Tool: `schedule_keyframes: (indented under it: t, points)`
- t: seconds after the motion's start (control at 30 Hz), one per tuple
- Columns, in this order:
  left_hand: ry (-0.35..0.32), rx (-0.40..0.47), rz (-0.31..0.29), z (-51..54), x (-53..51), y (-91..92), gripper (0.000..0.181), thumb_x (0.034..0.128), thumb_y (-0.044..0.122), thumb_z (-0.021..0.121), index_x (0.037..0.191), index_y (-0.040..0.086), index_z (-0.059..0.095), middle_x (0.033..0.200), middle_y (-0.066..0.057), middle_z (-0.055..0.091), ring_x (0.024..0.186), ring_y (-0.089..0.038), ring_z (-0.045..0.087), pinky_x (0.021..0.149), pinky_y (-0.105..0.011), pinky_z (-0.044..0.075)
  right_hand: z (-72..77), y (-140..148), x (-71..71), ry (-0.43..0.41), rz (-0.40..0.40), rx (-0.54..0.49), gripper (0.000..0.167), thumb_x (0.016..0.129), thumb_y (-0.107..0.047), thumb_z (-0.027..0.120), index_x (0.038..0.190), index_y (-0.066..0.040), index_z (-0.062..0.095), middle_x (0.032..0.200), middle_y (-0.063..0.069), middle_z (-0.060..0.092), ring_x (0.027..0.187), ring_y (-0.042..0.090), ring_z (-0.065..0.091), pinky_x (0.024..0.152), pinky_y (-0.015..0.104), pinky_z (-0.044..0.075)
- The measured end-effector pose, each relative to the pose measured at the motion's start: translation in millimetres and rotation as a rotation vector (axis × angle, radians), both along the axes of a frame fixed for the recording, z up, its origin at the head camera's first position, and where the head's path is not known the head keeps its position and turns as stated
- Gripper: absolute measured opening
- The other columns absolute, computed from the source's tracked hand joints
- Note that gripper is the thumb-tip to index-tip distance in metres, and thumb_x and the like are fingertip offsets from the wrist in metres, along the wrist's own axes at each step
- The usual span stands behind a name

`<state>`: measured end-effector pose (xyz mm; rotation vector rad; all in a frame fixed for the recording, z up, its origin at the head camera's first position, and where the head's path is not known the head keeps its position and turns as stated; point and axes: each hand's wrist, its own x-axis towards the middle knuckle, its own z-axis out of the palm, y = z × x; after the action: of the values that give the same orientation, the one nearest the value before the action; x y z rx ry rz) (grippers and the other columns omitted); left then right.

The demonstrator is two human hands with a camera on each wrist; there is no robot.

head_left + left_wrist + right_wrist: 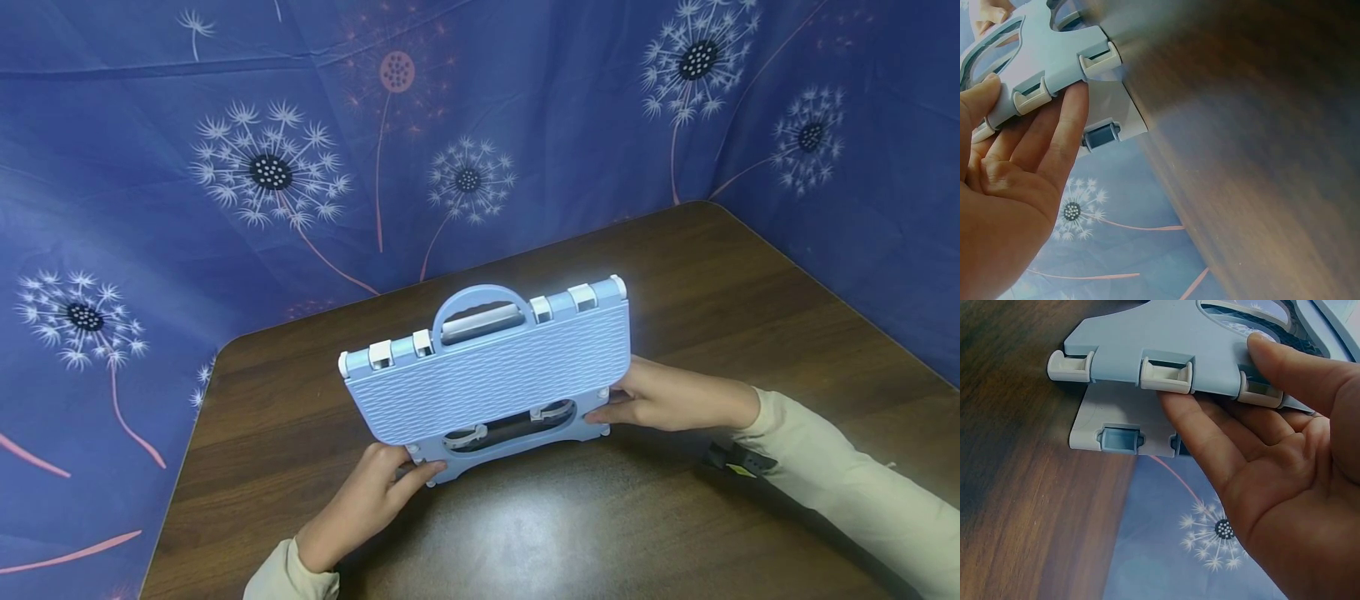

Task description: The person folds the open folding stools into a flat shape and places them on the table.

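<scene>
A light blue folding stool [491, 375] with a textured top, an arched handle and white hinge pieces stands partly folded on the table. My left hand [363, 496] grips its left side low down, thumb on the near face. On the opposite side my right hand [667, 396] holds the edge in the same way. In the left wrist view, the left hand's [1022, 162] fingers lie behind the hinged edge of the blue panel [1054, 47]. The right wrist view has the right hand [1285, 444] pinching the panel [1129, 337], its fingers behind white hinges.
The dark wooden table [757, 308] has rounded far corners. A blue cloth with dandelion prints [555, 125] hangs behind and beside it. A black strap with a yellow mark [738, 460] is at the right sleeve.
</scene>
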<state>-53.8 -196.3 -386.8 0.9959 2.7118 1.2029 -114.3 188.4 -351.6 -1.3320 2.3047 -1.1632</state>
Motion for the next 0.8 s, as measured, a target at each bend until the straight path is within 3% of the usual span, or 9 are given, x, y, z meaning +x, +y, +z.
schedule_keyframes:
  t: [0.3, 0.8]
  points:
    - [-0.016, 0.012, 0.004, 0.3, -0.1, 0.0, 0.019, 0.0974, 0.021, 0.066, 0.115, 0.013, 0.068, 0.108, 0.009, 0.07, 0.084, -0.003, 0.063, 0.069, -0.026, 0.054, 0.6, 1.1, -0.2, 0.003, 0.006, 0.006, 0.064, 0.096, -0.011, 0.068, 0.151, -0.021, 0.038, 0.149, 0.0, 0.043, 0.11, 0.014, 0.051, 0.091, 0.031, 0.047]
    - [-0.036, 0.016, 0.0, -0.3, 0.5, -0.9, 0.02, 0.0983, 0.02, 0.065, 0.116, 0.012, 0.068, 0.103, 0.007, 0.071, 0.076, -0.002, 0.061, 0.065, -0.025, 0.053, 0.0, 1.3, -0.6, -0.003, 0.01, 0.003, 0.064, 0.096, -0.013, 0.067, 0.152, -0.02, 0.036, 0.148, 0.0, 0.044, 0.106, 0.014, 0.052, 0.088, 0.031, 0.047]
